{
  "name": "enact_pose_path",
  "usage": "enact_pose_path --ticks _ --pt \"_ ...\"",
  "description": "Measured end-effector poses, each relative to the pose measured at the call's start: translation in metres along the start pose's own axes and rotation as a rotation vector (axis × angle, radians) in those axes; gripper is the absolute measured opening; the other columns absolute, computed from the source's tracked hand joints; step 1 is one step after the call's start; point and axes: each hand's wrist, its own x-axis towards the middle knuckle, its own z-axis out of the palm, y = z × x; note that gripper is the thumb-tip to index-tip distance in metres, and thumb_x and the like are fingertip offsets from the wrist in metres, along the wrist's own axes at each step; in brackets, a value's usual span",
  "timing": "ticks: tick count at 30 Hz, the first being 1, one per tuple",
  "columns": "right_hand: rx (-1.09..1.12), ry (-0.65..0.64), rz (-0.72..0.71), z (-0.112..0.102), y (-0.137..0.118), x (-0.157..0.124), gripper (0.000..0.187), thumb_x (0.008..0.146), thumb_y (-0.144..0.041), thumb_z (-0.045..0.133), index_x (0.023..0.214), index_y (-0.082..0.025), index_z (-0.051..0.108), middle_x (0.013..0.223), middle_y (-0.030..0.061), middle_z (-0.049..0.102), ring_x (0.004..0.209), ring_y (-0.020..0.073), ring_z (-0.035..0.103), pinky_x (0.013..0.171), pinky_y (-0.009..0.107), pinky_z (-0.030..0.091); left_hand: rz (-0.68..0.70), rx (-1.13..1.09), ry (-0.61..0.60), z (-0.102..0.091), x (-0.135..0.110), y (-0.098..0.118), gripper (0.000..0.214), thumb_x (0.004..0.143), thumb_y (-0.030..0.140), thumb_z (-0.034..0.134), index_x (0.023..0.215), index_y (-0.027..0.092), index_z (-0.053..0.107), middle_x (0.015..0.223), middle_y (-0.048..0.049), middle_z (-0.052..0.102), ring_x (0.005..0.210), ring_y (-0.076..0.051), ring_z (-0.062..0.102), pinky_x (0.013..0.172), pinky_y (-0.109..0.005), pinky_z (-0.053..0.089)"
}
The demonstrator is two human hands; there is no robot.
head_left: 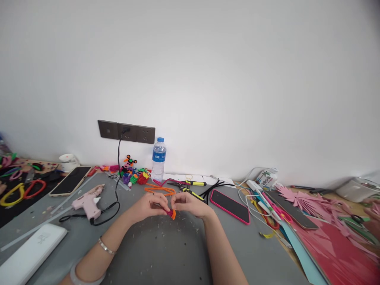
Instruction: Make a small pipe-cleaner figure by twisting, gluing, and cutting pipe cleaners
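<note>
Between my two hands is a small twisted piece of pipe cleaner (171,214), magenta with an orange end. My left hand (151,206) pinches its magenta side between thumb and fingers. From the other side, my right hand (188,204) has its fingertips closed on the piece near the orange end; the exact grip is partly hidden. Just beyond the hands lie bent orange pipe cleaners (160,190) and a magenta one (162,183). Pliers with yellow-and-black handles (196,183) lie behind my right hand, and black pipe cleaners (218,186) fan out beside them.
At left are a pink glue gun (90,202) with its cord, a white case (34,253) and a phone (71,181). A water bottle (158,162) stands by colourful pipe-cleaner figures (138,176). At right lie a pink-cased phone (230,206), cables and pink paper (308,202).
</note>
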Motion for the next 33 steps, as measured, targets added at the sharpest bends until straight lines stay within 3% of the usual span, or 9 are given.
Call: enact_pose_path --ticks 10,20,33 --pt "0.042 -0.057 0.05 -0.001 0.004 0.001 0.023 0.074 -0.036 0.071 0.077 -0.015 0.063 0.07 -0.0023 0.056 0.063 0.0104 0.046 0.065 0.024 0.035 0.003 0.013 -0.032 0.003 -0.001 0.0 0.013 0.075 0.03 0.073 0.081 0.019 0.076 0.089 -0.0065 0.062 0.084 -0.017 0.061 0.074 -0.027 0.052" --pt "0.063 0.02 0.016 0.007 -0.002 0.002 0.021 0.073 -0.035 0.072 0.07 -0.016 0.061 0.069 -0.0015 0.059 0.062 0.0115 0.049 0.065 0.025 0.038 0.01 -0.026 0.02 0.006 -0.002 0.004 0.014 0.076 0.032 0.072 0.081 0.02 0.075 0.091 -0.0058 0.059 0.084 -0.016 0.06 0.076 -0.028 0.053" --pt "0.147 -0.048 0.004 0.009 -0.004 0.0 0.03 0.072 -0.043 0.074 0.072 -0.016 0.059 0.075 0.0014 0.058 0.068 0.013 0.051 0.067 0.026 0.042 0.003 -0.285 -0.005 0.004 -0.002 0.005 0.015 0.071 0.03 0.077 0.076 0.017 0.073 0.089 -0.0059 0.062 0.083 -0.017 0.062 0.078 -0.031 0.054"
